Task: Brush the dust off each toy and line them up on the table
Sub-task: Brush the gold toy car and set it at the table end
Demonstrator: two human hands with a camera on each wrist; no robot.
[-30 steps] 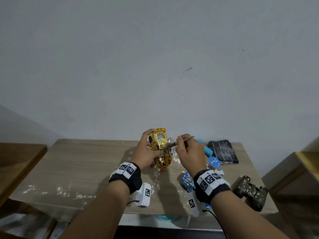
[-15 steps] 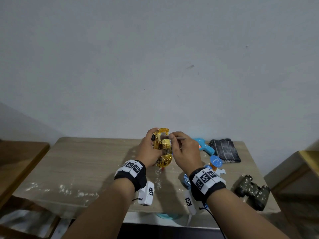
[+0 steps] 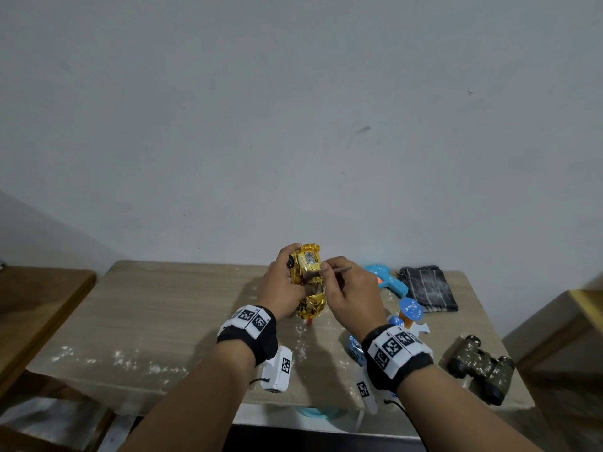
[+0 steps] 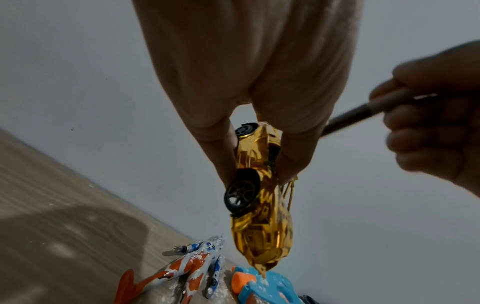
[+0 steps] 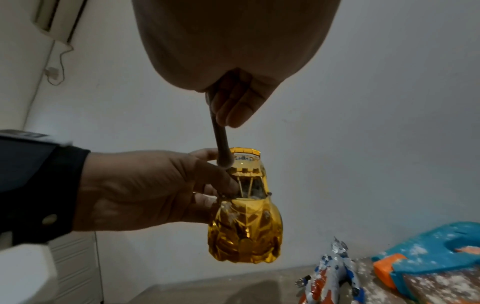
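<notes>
The left hand (image 3: 283,290) is gripping the shiny gold toy car (image 3: 310,282) above the wooden bench (image 3: 163,308) while the right hand (image 3: 350,296) is pinching a thin dark brush (image 5: 221,142) against its roof, the powder-flecked blue toy gun (image 3: 386,278), camouflage binoculars (image 3: 481,368) and orange-white robot figure (image 4: 182,271) apparently awaiting brushing, none lined up.

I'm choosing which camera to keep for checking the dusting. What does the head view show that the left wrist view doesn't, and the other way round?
Only the head view shows the binoculars, the folded cloth, the whole table and both wristbands. Only the left wrist view shows the car's wheels and the orange and white figure lying below. Both show the left hand holding the gold car and the right hand holding the brush.
</notes>
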